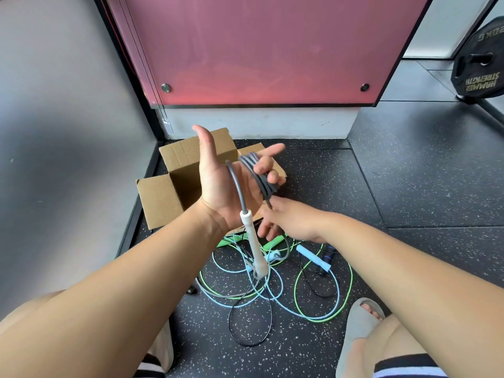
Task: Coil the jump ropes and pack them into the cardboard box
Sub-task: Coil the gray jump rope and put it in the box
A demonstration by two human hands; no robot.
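- Other ropes (313,258) lie tangled on the floor below my grip
- Right hand (294,222) touches the grey rope (261,181) under the coil; pinching or not, I cannot tell
- Left hand (218,184) curls round the coil; light and springy I think, so hold all loops together
- Cardboard box (161,200) stands open just behind

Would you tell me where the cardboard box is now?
Head view: the cardboard box sits open on the floor left of centre, behind the left hand.
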